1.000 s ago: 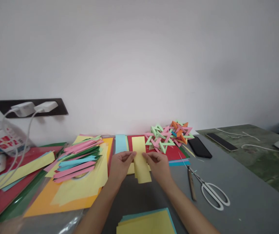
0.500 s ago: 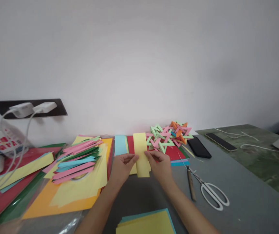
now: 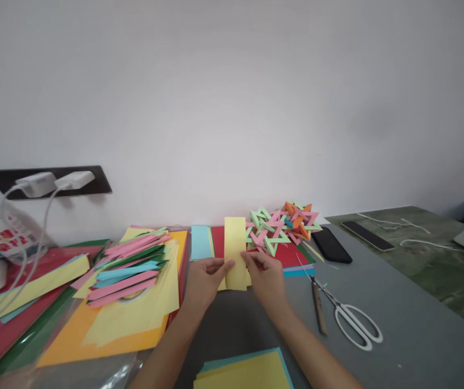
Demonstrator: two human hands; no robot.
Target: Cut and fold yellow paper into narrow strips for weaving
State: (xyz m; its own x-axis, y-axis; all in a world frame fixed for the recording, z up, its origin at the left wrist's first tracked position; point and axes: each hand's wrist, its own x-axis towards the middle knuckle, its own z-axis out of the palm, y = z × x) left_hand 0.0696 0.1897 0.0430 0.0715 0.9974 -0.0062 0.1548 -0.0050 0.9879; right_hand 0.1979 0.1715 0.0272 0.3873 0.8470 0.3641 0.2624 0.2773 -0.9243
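Observation:
A yellow paper strip stands upright between my two hands, over the table's middle. My left hand pinches its left edge between thumb and fingers. On the opposite edge my right hand grips the same strip. Part of another yellow piece shows behind its lower end. Behind the hands lie a light-blue strip and red paper sheets. Folded paper stars in green, pink and orange rest on the red sheets. Closest to me is a stack of yellow and blue paper.
White-handled scissors and a brown-handled tool lie to the right. Beyond them are a black phone and a second phone. Pink, green and blue strips cover paper sheets at left. White cables hang from chargers.
The yellow strip has risen slightly and shifted a little to the right. Both hands still hold its edges, with only small movement.

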